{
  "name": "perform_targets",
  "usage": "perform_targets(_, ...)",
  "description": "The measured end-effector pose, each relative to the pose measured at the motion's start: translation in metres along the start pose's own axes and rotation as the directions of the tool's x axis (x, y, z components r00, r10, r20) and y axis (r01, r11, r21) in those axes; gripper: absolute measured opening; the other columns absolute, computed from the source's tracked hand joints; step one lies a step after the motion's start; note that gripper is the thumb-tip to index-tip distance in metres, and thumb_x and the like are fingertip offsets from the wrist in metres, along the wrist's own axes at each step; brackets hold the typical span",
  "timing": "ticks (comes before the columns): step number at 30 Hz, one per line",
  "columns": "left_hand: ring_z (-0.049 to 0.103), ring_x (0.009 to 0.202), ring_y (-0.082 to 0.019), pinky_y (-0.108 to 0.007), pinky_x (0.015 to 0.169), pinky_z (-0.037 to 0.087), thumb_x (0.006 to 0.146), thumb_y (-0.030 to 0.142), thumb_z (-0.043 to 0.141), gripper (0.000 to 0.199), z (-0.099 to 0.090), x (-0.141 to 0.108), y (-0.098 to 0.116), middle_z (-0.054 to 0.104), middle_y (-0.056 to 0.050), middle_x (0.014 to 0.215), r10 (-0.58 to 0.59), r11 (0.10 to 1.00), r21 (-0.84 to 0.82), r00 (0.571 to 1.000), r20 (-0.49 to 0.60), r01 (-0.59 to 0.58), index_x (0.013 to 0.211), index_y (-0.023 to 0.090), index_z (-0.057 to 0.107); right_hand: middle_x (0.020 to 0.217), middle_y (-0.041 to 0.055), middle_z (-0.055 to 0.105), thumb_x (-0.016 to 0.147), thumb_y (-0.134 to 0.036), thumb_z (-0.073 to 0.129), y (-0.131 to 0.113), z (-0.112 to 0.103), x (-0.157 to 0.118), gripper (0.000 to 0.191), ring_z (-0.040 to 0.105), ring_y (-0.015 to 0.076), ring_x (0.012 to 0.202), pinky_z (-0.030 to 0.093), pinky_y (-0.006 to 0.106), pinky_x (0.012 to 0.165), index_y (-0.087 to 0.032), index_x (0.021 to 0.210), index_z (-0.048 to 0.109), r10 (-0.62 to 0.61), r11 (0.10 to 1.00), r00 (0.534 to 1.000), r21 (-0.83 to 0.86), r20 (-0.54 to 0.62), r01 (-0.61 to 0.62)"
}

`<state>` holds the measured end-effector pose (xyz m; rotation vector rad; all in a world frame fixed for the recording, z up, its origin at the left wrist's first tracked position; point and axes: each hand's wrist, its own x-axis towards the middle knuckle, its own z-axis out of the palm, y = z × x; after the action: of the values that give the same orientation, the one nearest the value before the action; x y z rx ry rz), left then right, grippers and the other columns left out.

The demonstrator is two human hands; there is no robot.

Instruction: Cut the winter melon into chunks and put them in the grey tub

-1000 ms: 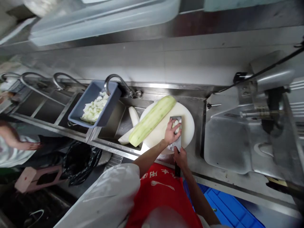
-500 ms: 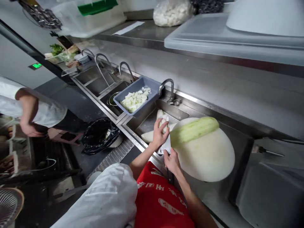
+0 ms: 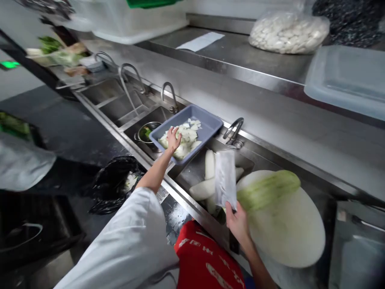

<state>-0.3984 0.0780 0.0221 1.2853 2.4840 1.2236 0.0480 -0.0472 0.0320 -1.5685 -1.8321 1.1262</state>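
My left hand [image 3: 173, 140] reaches over the grey-blue tray [image 3: 209, 121], fingers spread, right at the pile of white vegetable slices [image 3: 188, 138]. In my right hand [image 3: 238, 221] is a cleaver [image 3: 225, 178], gripped low, its broad blade raised above the sink's near edge. Just right of the blade, a long pale-green vegetable [image 3: 270, 190] lies on the round white cutting board [image 3: 296, 235]. Behind and left of the blade, peeled white radish-like vegetables [image 3: 209, 163] rest in the sink, partly hidden by the cleaver.
A faucet [image 3: 234, 130] stands behind the sink. A metal pot [image 3: 146, 132] sits in the basin to the left. On the floor is a black-lined bin [image 3: 112, 184]. Overhead, a shelf [image 3: 234, 60] carries a bag of white pieces [image 3: 288, 34]. Another person's sleeve [image 3: 24, 162] shows at left.
My left hand has moved from beside the blade, where it held white pieces, left and forward to the tray, its fingers now spread. My right hand still holds the cleaver. The view has shifted.
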Motion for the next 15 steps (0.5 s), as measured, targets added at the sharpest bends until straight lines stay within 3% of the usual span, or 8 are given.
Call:
perform_targets(3, 0.059, 0.126, -0.026, -0.045, 0.115, 0.043, 0.101, 0.039, 0.048, 0.037, 0.04, -0.055, 0.0, 0.066, -0.015, 0.128, 0.176, 0.946, -0.291, 0.98, 0.094, -0.142, 0.123, 0.015, 0.066, 0.056, 0.0034, 0.059, 0.089, -0.067, 0.05, 0.053, -0.059, -0.049, 0.048, 0.058, 0.0224, 0.055, 0.043, 0.03, 0.053, -0.021, 0.086, 0.063, 0.143, 0.966, 0.941, -0.165, -0.305, -0.2)
perform_targets(5, 0.064, 0.117, -0.025, -0.043, 0.109, 0.049, 0.1, 0.045, 0.049, 0.036, 0.069, -0.118, 0.011, 0.071, -0.012, 0.119, 0.202, 0.903, -0.424, 0.938, 0.283, -0.067, 0.112, 0.018, 0.07, 0.055, 0.0038, 0.058, 0.09, -0.065, 0.046, 0.079, -0.093, -0.077, 0.05, 0.057, 0.0232, 0.053, 0.042, 0.032, 0.054, -0.018, 0.091, 0.064, 0.235, 0.907, 0.87, -0.225, -0.433, -0.356)
perform_targets(8, 0.071, 0.099, -0.029, -0.044, 0.084, 0.06, 0.092, 0.052, 0.056, 0.038, 0.109, -0.219, 0.038, 0.075, -0.014, 0.103, 0.221, 0.887, -0.454, 0.783, 0.582, 0.087, 0.096, 0.017, 0.072, 0.054, 0.0054, 0.057, 0.091, -0.062, 0.041, 0.111, -0.127, -0.102, 0.05, 0.058, 0.0246, 0.052, 0.041, 0.033, 0.055, -0.017, 0.088, 0.063, 0.395, 0.802, 0.763, -0.212, -0.512, -0.558)
perform_targets(9, 0.073, 0.086, -0.028, -0.043, 0.073, 0.061, 0.091, 0.053, 0.057, 0.041, 0.122, -0.247, 0.049, 0.075, -0.013, 0.093, 0.214, 0.885, -0.441, 0.714, 0.667, 0.147, 0.098, 0.016, 0.072, 0.052, 0.0048, 0.056, 0.092, -0.061, 0.04, 0.12, -0.133, -0.106, 0.049, 0.057, 0.0243, 0.049, 0.041, 0.034, 0.054, -0.018, 0.086, 0.062, 0.453, 0.773, 0.729, -0.181, -0.513, -0.608)
perform_targets(10, 0.073, 0.079, -0.028, -0.043, 0.069, 0.061, 0.09, 0.054, 0.059, 0.043, 0.135, -0.272, 0.061, 0.075, -0.013, 0.087, 0.196, 0.883, -0.407, 0.604, 0.772, 0.234, 0.102, 0.015, 0.072, 0.05, 0.0036, 0.055, 0.092, -0.061, 0.04, 0.127, -0.137, -0.109, 0.047, 0.056, 0.0235, 0.046, 0.04, 0.034, 0.053, -0.019, 0.085, 0.06, 0.501, 0.753, 0.7, -0.143, -0.508, -0.642)
perform_targets(12, 0.073, 0.075, -0.027, -0.041, 0.066, 0.061, 0.09, 0.053, 0.061, 0.045, 0.157, -0.305, 0.083, 0.076, -0.014, 0.086, 0.193, 0.879, -0.366, 0.474, 0.859, 0.306, 0.109, 0.013, 0.072, 0.048, 0.0009, 0.052, 0.091, -0.062, 0.042, 0.139, -0.141, -0.112, 0.044, 0.053, 0.0215, 0.042, 0.04, 0.033, 0.051, -0.021, 0.082, 0.056, 0.556, 0.746, 0.668, -0.058, -0.494, -0.664)
perform_targets(13, 0.074, 0.078, -0.027, -0.04, 0.068, 0.062, 0.09, 0.052, 0.062, 0.046, 0.164, -0.313, 0.092, 0.077, -0.015, 0.09, 0.191, 0.881, -0.351, 0.441, 0.877, 0.317, 0.112, 0.013, 0.071, 0.047, -0.0003, 0.052, 0.089, -0.064, 0.043, 0.142, -0.142, -0.112, 0.043, 0.053, 0.0205, 0.041, 0.04, 0.032, 0.049, -0.023, 0.08, 0.053, 0.568, 0.76, 0.666, -0.004, -0.483, -0.65)
perform_targets(15, 0.075, 0.089, -0.028, -0.041, 0.078, 0.063, 0.092, 0.052, 0.063, 0.047, 0.168, -0.318, 0.107, 0.077, -0.017, 0.1, 0.18, 0.906, -0.332, 0.474, 0.862, 0.261, 0.118, 0.014, 0.07, 0.047, -0.0036, 0.05, 0.084, -0.07, 0.049, 0.146, -0.145, -0.11, 0.044, 0.05, 0.0178, 0.04, 0.039, 0.03, 0.046, -0.026, 0.078, 0.045, 0.587, 0.796, 0.679, 0.163, -0.441, -0.583)
